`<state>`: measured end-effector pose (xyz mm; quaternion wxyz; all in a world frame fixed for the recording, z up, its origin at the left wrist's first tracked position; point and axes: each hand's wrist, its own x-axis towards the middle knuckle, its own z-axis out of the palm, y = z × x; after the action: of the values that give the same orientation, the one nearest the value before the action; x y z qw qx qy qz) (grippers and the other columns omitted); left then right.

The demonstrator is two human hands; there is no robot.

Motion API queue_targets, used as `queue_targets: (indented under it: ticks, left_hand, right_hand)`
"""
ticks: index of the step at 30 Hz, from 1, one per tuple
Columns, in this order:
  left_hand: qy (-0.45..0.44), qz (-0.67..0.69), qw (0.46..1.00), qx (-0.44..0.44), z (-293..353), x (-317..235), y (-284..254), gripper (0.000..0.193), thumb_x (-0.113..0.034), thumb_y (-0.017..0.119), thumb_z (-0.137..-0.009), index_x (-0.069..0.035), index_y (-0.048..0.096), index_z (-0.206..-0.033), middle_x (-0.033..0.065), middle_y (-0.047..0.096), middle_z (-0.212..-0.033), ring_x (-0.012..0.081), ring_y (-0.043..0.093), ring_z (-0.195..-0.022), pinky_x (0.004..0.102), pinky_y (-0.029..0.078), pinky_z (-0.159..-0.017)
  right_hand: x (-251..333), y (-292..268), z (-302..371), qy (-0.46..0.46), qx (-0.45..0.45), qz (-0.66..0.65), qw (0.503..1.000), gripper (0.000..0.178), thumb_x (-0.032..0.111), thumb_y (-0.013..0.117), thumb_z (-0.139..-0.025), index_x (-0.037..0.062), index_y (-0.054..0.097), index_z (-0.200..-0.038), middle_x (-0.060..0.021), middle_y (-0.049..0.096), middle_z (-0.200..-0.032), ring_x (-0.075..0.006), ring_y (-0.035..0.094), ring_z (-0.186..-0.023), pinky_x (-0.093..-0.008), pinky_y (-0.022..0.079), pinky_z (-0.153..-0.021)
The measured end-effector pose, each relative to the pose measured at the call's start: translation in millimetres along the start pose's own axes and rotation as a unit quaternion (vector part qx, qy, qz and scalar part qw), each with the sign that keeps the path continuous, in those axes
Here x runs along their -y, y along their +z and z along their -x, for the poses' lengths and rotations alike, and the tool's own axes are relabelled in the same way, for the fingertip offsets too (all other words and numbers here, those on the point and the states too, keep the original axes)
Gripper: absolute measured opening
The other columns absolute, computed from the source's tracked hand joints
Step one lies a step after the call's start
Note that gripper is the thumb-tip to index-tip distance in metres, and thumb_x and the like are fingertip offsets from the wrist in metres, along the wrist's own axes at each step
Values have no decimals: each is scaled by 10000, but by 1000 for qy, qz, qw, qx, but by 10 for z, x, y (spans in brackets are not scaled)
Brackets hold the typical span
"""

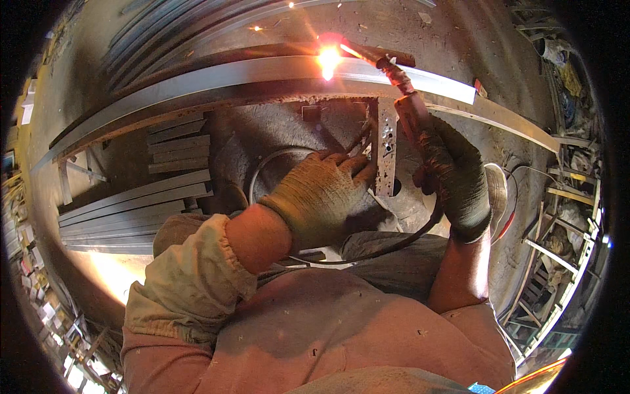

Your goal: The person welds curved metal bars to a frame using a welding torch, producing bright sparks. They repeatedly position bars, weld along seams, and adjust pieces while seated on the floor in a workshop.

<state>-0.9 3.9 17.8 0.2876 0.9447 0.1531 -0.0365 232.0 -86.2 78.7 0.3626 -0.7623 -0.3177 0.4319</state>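
My right hand, in a dark work glove, is closed around the handle of a welding torch. The torch's tip points up and left to a bright arc on a long pale steel bar. This bar lies along a rusty steel beam. In a yellowish glove, my left hand is below the beam, its fingers slightly apart and its fingertips partly hidden. They lie close beside a rusty upright with holes; whether they touch it I cannot tell.
A torch cable curves across my lap. Several steel bars lie stacked at left, and more long bars lie on the floor at far left. A metal rack stands at right. Sparks fly beyond the arc.
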Motion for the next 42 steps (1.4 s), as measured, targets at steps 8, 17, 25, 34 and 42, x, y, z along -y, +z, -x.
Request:
queue_targets:
  ticks: [8, 17, 25, 34, 42]
  left_hand:
    - [-228, -8, 953, -197, 430, 910, -803, 792, -321, 935, -935, -80, 654, -1634, 244, 722, -1566, 437, 692, -1447, 511, 556, -1234]
    - [-343, -161, 887, -263, 677, 2104, -753, 695, -273, 979, -858, -86, 744, -1485, 195, 758, -1440, 437, 741, -1323, 491, 589, -1170]
    - [-345, -28, 915, -209, 809, 2152, -888, 610, -298, 1028, -825, -75, 799, -1344, 181, 830, -1313, 384, 797, -1234, 460, 623, -1072]
    - [-277, 106, 927, -228, 851, 2359, -864, 505, -184, 1070, -788, -35, 781, -1175, 82, 814, -1118, 239, 758, -1054, 380, 613, -1016]
    - [-202, 35, 910, -361, 737, 2602, -687, 353, -193, 977, -960, 14, 781, -1168, 107, 760, -1204, 236, 722, -1126, 378, 592, -1034]
  right_hand:
    - [-80, -64, 36, -31, -19, -73, 997, 474, 399, 746, -1190, 29, 774, -1484, -11, 706, -776, -89, 646, -580, -299, 493, -533]
    - [-119, -59, 81, -20, -13, -60, 998, 424, 355, 726, -1204, 48, 783, -1491, 15, 701, -794, -61, 632, -587, -287, 471, -521]
    - [-98, -73, 152, -29, -26, -79, 996, 445, 334, 724, -1205, 30, 757, -1528, 4, 720, -822, -66, 639, -584, -286, 481, -514]
    - [-130, -86, 153, -48, -14, -83, 995, 457, 283, 715, -1210, -10, 716, -1559, -7, 735, -835, -72, 645, -591, -282, 488, -524]
    - [-118, -97, 128, -41, -9, -72, 997, 437, 306, 715, -1210, -16, 736, -1504, -3, 722, -816, -75, 645, -597, -282, 486, -532]
